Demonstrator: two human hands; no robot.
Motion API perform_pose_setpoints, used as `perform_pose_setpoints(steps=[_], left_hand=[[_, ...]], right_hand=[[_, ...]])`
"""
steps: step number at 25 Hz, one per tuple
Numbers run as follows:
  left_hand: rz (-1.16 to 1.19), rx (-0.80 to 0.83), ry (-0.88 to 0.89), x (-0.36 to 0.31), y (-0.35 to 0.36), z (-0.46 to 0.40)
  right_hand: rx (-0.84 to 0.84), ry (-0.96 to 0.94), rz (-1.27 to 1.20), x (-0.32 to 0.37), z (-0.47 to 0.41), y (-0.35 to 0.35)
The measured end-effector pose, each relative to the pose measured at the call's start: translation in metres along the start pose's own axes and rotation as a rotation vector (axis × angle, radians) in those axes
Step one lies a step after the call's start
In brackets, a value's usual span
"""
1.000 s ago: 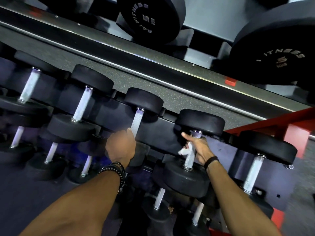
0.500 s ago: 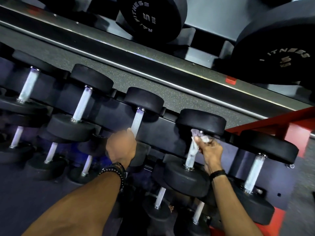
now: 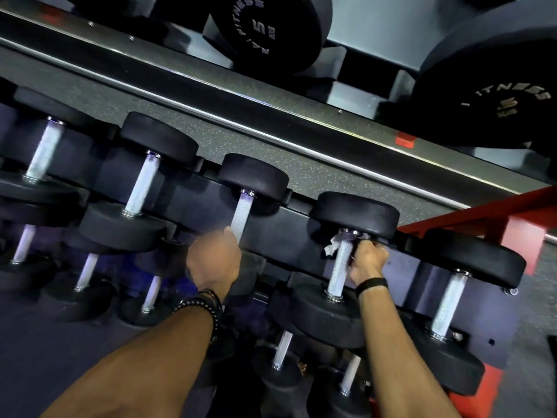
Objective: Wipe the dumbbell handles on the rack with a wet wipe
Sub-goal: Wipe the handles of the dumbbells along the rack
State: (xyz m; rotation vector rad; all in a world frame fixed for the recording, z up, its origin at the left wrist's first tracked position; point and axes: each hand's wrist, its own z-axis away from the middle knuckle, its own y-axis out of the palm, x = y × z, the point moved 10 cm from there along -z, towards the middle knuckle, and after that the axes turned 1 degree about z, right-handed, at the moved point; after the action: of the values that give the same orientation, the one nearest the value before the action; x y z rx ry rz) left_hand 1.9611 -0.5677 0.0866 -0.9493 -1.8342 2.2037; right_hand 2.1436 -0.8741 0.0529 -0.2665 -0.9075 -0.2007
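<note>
Black dumbbells with silver knurled handles lie in a row on a dark rack. My right hand grips a white wet wipe wrapped round the upper end of one dumbbell handle, just under its far head. My left hand grips the lower part of the neighbouring handle to the left; its fingers are curled round the bar. Most of the wipe is hidden behind the handle and my fingers.
More dumbbells sit left and right on the same tier, and a lower tier shows beneath. A mirror above reflects weight plates. A red frame stands at the right.
My right hand slid the wipe up the handle from its lower middle to the top end under the far head. My left hand stayed on its handle.
</note>
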Motion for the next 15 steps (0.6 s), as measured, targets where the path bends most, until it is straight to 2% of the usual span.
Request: perform_pose_setpoints(steps=[2,5,9,12,13,15], left_hand=[[-0.003,0.000,0.007,0.000,0.001,0.001],[0.000,0.011,0.004,0.001,0.004,-0.001],[0.006,-0.005,0.020,-0.001,0.002,0.001],[-0.009,-0.008,0.020,-0.001,0.003,0.000],[-0.010,-0.007,0.022,-0.001,0.003,0.000],[-0.012,-0.015,0.030,-0.002,0.003,0.001]], right_hand=[[0.003,-0.036,0.016,0.005,-0.003,-0.011],[0.094,-0.087,0.186,-0.001,0.002,0.001],[0.195,0.006,0.110,0.000,0.000,0.011],[0.324,-0.123,0.214,0.011,0.015,0.017],[0.347,-0.110,0.199,0.005,0.015,0.021],[0.426,0.060,0.147,-0.018,0.003,0.033]])
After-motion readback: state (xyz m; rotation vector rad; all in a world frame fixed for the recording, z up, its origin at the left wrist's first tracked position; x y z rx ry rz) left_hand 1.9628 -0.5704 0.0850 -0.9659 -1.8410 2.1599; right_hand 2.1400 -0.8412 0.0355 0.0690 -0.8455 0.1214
